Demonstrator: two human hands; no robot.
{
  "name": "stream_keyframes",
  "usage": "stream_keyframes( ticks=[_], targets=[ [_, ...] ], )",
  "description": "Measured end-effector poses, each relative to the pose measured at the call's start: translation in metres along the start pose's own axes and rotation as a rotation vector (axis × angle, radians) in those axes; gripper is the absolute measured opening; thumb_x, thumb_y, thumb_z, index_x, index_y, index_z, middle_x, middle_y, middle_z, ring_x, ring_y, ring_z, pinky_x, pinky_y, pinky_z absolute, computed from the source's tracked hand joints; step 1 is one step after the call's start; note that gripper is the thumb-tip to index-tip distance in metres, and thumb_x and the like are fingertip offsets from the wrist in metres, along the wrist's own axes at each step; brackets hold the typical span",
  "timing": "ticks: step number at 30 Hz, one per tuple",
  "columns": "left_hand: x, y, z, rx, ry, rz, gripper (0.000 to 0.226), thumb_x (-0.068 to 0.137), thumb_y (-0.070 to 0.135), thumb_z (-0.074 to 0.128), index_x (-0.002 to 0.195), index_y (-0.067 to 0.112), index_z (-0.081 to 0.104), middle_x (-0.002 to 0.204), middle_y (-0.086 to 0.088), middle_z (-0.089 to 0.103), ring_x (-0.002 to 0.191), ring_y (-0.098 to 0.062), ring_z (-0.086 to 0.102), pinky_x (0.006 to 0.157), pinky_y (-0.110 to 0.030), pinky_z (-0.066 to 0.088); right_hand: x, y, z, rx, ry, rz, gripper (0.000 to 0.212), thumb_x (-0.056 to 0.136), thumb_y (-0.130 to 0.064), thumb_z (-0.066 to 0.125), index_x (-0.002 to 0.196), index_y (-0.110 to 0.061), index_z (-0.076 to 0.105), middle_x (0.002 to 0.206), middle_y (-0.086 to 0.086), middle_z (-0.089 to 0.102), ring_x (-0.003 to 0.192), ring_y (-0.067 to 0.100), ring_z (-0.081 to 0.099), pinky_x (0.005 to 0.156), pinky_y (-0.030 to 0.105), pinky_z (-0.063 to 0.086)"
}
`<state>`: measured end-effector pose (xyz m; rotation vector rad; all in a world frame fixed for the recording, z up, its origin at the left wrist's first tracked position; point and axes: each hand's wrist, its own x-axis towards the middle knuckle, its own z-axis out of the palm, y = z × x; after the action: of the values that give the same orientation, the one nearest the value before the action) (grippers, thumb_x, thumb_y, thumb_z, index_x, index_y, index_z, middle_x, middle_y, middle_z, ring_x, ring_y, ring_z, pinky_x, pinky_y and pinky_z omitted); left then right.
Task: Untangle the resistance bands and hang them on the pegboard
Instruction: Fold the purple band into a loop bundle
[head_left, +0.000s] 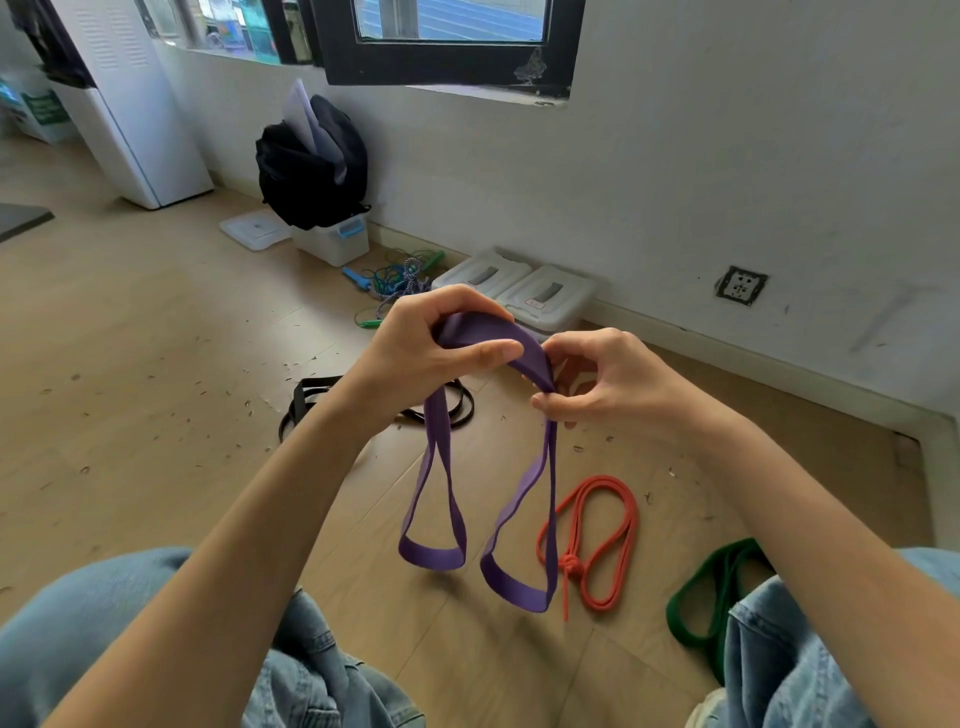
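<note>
Matt rubbery purple band (535, 358), wood-look floor (156, 364)

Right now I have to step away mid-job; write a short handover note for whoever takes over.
Left hand and right hand both grip the top of the purple resistance band; its two loops hang free above the floor.
On the floor: orange band, still knotted; green band by the right knee; black band behind the left forearm.
Done: purple band looks nearly untangled.
Left: free the others, hang all four. No pegboard is in view.
</note>
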<state>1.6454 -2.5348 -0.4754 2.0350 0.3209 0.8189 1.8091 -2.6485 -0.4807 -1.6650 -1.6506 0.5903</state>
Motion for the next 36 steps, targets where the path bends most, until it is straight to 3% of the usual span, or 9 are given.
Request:
stream_keyframes(
  ticks=[5, 9, 14, 19, 24, 28, 31, 34, 36],
  targets=[
    [-0.004, -0.001, 0.014, -0.154, 0.013, -0.090, 0.025, 0.069, 0.027, 0.071, 0.091, 0.019, 0.063, 0.082, 0.010, 0.064, 0.076, 0.002, 0.061, 0.064, -0.011, 0.046, 0.002, 0.003, 0.011, -0.030, 0.015, -0.017, 0.030, 0.074, -0.014, 0.077, 0.100, -0.007, 0.063, 0.083, 0.006, 0.066, 0.074, 0.018, 0.066, 0.074, 0.036, 0.055],
    [-0.010, -0.009, 0.025, -0.241, -0.073, -0.194, 0.018, 0.076, 0.019, 0.070, 0.090, 0.021, 0.059, 0.082, 0.009, 0.063, 0.069, 0.003, 0.061, 0.058, -0.009, 0.045, 0.000, 0.006, 0.021, 0.015, -0.025, 0.009, 0.029, 0.071, -0.014, 0.079, 0.093, -0.015, 0.060, 0.078, -0.002, 0.064, 0.065, 0.008, 0.064, 0.068, 0.030, 0.056],
    [-0.013, -0.010, 0.023, -0.319, -0.088, -0.244, 0.023, 0.072, 0.032, 0.065, 0.092, 0.022, 0.058, 0.085, 0.005, 0.061, 0.070, 0.000, 0.060, 0.059, -0.014, 0.047, 0.001, 0.007, 0.021, 0.161, -0.015, 0.027, 0.036, 0.068, -0.015, 0.081, 0.098, -0.014, 0.060, 0.081, 0.006, 0.065, 0.068, 0.021, 0.067, 0.060, 0.030, 0.057],
    [-0.011, -0.013, 0.031, -0.420, -0.058, -0.294, 0.039, 0.069, 0.028, 0.068, 0.104, 0.024, 0.052, 0.106, -0.002, 0.058, 0.091, -0.012, 0.063, 0.065, -0.020, 0.053, 0.002, 0.001, 0.029, 0.152, 0.057, -0.033, 0.056, 0.067, -0.016, 0.081, 0.114, -0.017, 0.052, 0.099, -0.002, 0.064, 0.073, 0.015, 0.069, 0.058, 0.023, 0.057],
    [-0.014, -0.023, 0.036, -0.616, -0.088, -0.372, 0.055, 0.074, 0.025, 0.075, 0.121, 0.028, 0.046, 0.116, -0.007, 0.055, 0.097, -0.015, 0.065, 0.075, -0.027, 0.055, 0.000, -0.005, 0.033, 0.130, 0.142, -0.130, 0.040, 0.077, -0.007, 0.073, 0.109, -0.022, 0.056, 0.102, -0.001, 0.062, 0.079, 0.014, 0.069, 0.060, 0.026, 0.059],
    [-0.025, -0.043, 0.035, -0.411, -0.365, -0.435, 0.044, 0.071, 0.013, 0.078, 0.109, 0.021, 0.057, 0.101, -0.006, 0.066, 0.093, -0.013, 0.066, 0.076, -0.021, 0.052, 0.001, -0.009, 0.014, 0.132, 0.217, -0.103, 0.036, 0.074, -0.005, 0.074, 0.106, -0.011, 0.060, 0.099, 0.003, 0.062, 0.089, 0.012, 0.063, 0.069, 0.017, 0.055],
    [-0.031, -0.058, 0.050, -0.169, -0.276, -0.449, 0.021, 0.075, 0.004, 0.075, 0.084, 0.017, 0.061, 0.073, 0.001, 0.059, 0.062, 0.000, 0.058, 0.062, -0.015, 0.048, -0.002, -0.012, 0.008, 0.349, 0.374, -0.088, 0.031, 0.075, -0.002, 0.072, 0.104, -0.008, 0.062, 0.099, 0.006, 0.065, 0.084, 0.003, 0.063, 0.068, 0.015, 0.051],
    [-0.030, -0.064, 0.045, -0.044, -0.238, -0.372, 0.020, 0.078, 0.002, 0.071, 0.085, 0.017, 0.059, 0.076, 0.003, 0.056, 0.065, -0.002, 0.055, 0.067, -0.018, 0.049, -0.008, -0.004, 0.005, 0.481, 0.518, -0.009, 0.029, 0.077, -0.007, 0.070, 0.105, -0.003, 0.064, 0.100, 0.010, 0.066, 0.086, 0.007, 0.063, 0.072, 0.016, 0.051],
    [-0.028, -0.065, 0.033, 0.107, -0.182, -0.312, 0.012, 0.082, 0.004, 0.066, 0.091, 0.009, 0.059, 0.080, -0.006, 0.059, 0.071, -0.017, 0.058, 0.072, -0.034, 0.052, -0.013, 0.006, -0.003, 0.516, 0.500, 0.062, 0.025, 0.078, -0.008, 0.068, 0.102, -0.009, 0.063, 0.097, 0.003, 0.066, 0.084, 0.004, 0.062, 0.071, 0.014, 0.049]
  ],
)
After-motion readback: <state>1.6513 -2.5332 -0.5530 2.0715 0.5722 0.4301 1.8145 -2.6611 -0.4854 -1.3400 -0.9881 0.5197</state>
